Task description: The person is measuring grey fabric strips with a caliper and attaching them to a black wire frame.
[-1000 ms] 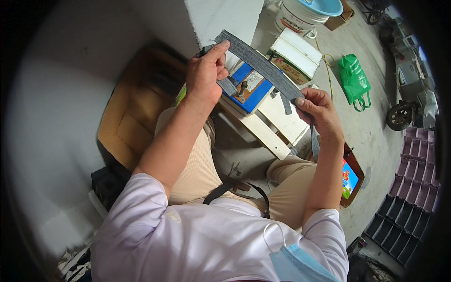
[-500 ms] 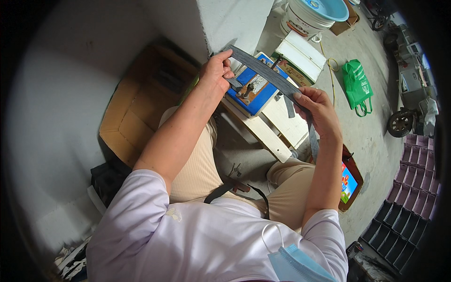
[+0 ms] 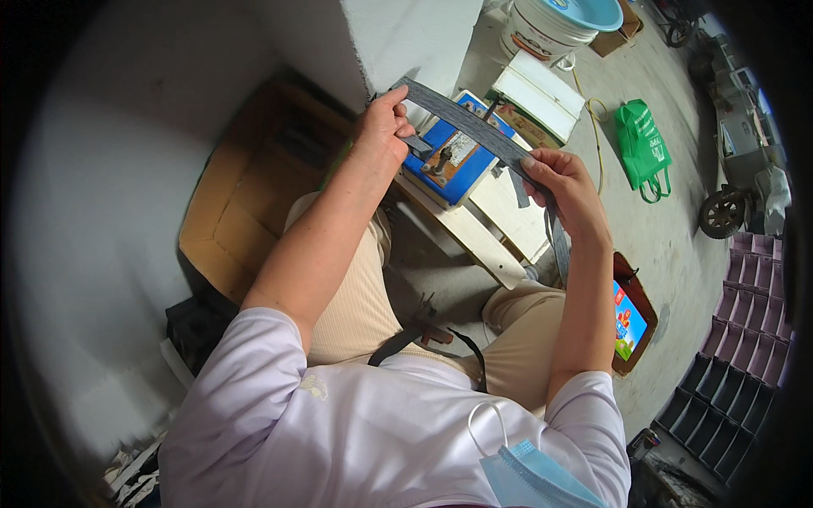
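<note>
Stretching a grey strap (image 3: 471,127) taut between both hands, I pinch its ends, left hand (image 3: 384,129) and right hand (image 3: 561,182), each grip closed on it, holding it above the blue machine (image 3: 453,157) for inspection.

green bag (image 3: 645,148); white bucket (image 3: 542,30); cardboard box (image 3: 222,212)

Small workshop w/ bare concrete floor (image 3: 677,245): blue bench machine (image 3: 453,157), paint bucket (image 3: 542,30), stacked plastic trays (image 3: 745,339).
</note>
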The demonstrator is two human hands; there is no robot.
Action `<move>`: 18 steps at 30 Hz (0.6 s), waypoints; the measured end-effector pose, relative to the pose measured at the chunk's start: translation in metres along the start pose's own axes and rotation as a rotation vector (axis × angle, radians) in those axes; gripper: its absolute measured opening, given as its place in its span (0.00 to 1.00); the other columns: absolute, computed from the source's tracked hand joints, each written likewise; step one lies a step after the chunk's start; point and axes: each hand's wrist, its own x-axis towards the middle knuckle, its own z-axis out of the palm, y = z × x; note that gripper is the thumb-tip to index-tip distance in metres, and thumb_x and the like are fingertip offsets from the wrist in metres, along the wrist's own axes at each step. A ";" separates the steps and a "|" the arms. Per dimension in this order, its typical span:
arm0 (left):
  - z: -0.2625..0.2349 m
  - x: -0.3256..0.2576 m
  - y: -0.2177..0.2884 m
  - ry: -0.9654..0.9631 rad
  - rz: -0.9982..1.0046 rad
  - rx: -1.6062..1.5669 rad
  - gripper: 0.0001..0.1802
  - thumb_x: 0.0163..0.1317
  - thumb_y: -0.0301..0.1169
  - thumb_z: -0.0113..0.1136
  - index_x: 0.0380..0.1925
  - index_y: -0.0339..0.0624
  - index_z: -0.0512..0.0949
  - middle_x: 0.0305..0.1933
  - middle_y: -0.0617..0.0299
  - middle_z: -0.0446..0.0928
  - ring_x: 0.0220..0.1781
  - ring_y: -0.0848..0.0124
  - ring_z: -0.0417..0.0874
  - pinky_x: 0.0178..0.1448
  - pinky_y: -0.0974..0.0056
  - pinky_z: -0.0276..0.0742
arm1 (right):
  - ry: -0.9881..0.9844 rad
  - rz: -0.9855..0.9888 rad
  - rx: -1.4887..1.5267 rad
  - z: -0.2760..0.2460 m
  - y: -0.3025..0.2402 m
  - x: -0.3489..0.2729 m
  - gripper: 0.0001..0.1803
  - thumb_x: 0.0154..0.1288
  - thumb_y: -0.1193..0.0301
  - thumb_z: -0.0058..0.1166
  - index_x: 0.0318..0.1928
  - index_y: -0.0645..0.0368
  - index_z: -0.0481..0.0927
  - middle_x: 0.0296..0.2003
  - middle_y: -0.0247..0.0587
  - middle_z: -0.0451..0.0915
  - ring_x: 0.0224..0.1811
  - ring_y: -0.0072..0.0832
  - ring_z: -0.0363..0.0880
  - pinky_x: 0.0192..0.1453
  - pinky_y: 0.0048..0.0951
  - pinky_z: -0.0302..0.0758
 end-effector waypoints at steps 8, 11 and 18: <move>0.004 -0.003 -0.003 0.076 0.039 0.014 0.15 0.58 0.30 0.63 0.19 0.49 0.66 0.16 0.69 0.65 0.12 0.79 0.54 0.21 0.71 0.53 | 0.049 0.090 -0.014 -0.007 0.028 0.013 0.08 0.63 0.69 0.57 0.31 0.61 0.79 0.20 0.30 0.76 0.17 0.12 0.65 0.21 0.16 0.61; 0.007 -0.005 -0.003 0.127 0.044 0.022 0.16 0.58 0.31 0.63 0.18 0.49 0.65 0.16 0.69 0.65 0.12 0.78 0.55 0.21 0.70 0.53 | 0.045 0.119 -0.068 -0.009 0.036 0.018 0.08 0.63 0.69 0.57 0.31 0.62 0.80 0.20 0.30 0.76 0.17 0.12 0.65 0.21 0.16 0.61; 0.014 -0.052 0.006 0.068 0.459 0.199 0.13 0.55 0.29 0.67 0.19 0.44 0.72 0.17 0.73 0.66 0.19 0.84 0.61 0.21 0.73 0.53 | 0.035 0.024 -0.019 -0.012 0.006 -0.009 0.08 0.65 0.69 0.56 0.32 0.60 0.79 0.20 0.29 0.75 0.18 0.12 0.66 0.23 0.16 0.62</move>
